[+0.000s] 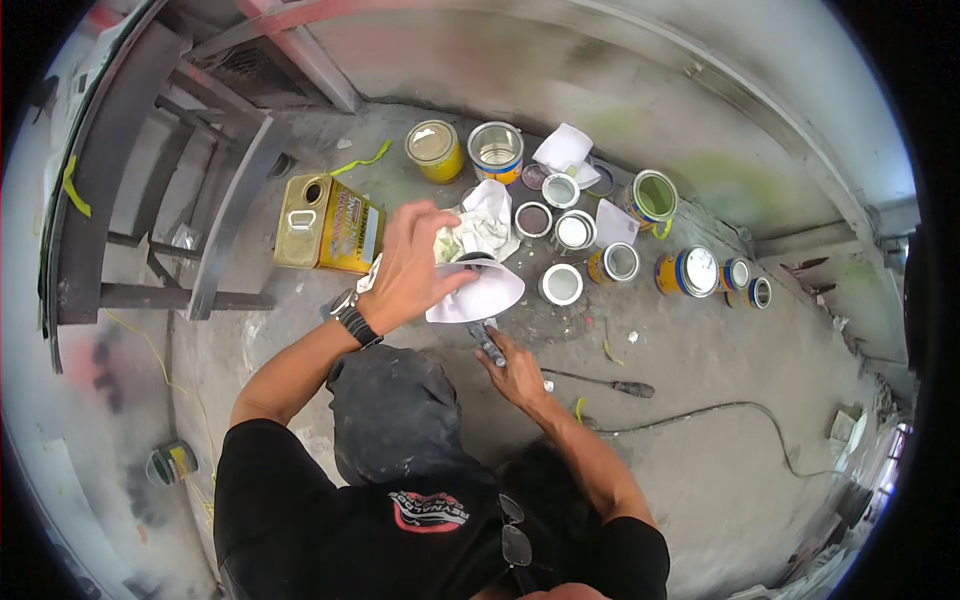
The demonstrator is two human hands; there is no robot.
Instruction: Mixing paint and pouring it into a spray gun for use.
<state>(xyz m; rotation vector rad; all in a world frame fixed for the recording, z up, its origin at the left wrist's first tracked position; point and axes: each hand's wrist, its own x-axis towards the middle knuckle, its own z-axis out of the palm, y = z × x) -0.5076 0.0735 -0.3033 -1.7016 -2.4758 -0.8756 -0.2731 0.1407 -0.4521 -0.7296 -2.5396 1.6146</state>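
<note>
The left hand (410, 265) is gripping a white paper cone (478, 290) together with a crumpled rag (480, 225), holding both above the concrete floor (700, 440). The right hand (515, 370) is closing around a small grey tool (487, 342) just beneath the cone. Open paint cans (575, 230) are standing beyond the hands, with a rectangular yellow tin (325, 225) lying to their left. A screwdriver (610, 385) is lying near the right hand.
</note>
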